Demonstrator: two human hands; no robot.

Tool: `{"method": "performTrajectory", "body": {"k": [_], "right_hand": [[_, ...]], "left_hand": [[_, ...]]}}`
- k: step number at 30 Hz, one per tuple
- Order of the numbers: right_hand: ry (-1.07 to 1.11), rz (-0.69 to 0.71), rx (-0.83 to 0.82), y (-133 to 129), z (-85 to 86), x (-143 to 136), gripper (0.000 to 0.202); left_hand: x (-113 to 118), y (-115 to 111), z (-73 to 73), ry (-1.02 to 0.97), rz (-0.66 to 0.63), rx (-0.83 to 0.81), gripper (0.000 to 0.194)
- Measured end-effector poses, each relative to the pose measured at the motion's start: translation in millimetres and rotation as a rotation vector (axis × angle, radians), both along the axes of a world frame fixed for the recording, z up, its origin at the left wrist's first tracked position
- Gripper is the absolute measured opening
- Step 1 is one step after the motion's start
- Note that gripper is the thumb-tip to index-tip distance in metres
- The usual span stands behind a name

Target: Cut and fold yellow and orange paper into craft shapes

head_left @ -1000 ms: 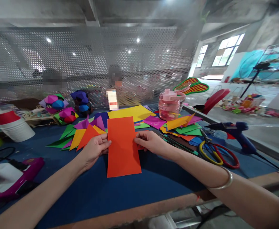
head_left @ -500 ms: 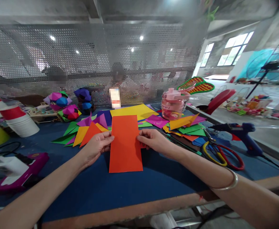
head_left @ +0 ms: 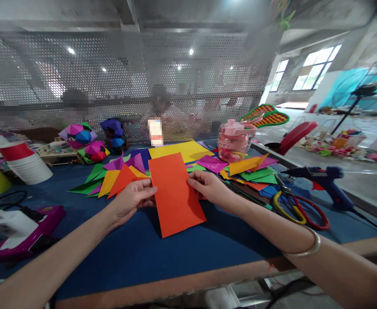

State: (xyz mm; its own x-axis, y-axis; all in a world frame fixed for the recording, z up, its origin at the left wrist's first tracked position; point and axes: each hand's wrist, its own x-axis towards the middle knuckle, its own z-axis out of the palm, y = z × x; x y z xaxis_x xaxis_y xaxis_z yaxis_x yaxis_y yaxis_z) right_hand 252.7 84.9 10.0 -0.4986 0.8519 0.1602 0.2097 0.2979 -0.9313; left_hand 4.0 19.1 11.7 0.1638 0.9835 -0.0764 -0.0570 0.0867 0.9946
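Between my hands, an orange rectangular sheet of paper is held up above the blue tabletop, tilted with its lower end to the right. My left hand pinches its left edge, thumb on the front and fingers behind. On the right edge, my right hand grips the sheet the same way. Behind my left hand lie folded paper pieces in orange, green and purple. Beyond the sheet is a yellow paper, partly covered by it.
Scissors with red and yellow handles and a blue glue gun lie at the right. A pink bottle stands behind coloured papers. At left are stacked paper cups and a purple power strip. Paper balls sit at the back.
The orange sheet has turned, its lower end swinging to the right and its top slightly to the left. My left hand dips a little and my right hand rises slightly; both keep hold.
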Motion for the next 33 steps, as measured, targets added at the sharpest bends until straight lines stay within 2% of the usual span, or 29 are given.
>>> {"method": "performTrajectory", "body": {"k": [7,16,25,29,33], "right_hand": [[-0.013,0.045,0.037,-2,1.4,-2,0.027],[-0.006,-0.021,0.091,1,-2.5,-1,0.02],[-0.035,-0.03,0.277,9,-9.9,-1,0.022],[-0.049,-0.089,0.423,10,-12.3,1,0.034],[-0.054,-0.133,0.579,7,-9.2,3,0.063]], "left_hand": [[-4,2,-3.8,0.014,0.011,0.011,0.05],[-7,6,-2.3,0.028,0.065,0.028,0.049],[-10,4,-3.0,0.06,0.08,0.01,0.051],[-9,4,-2.1,0.057,0.046,-0.002,0.05],[-6,2,0.9,0.061,-0.017,-0.009,0.055]]}}
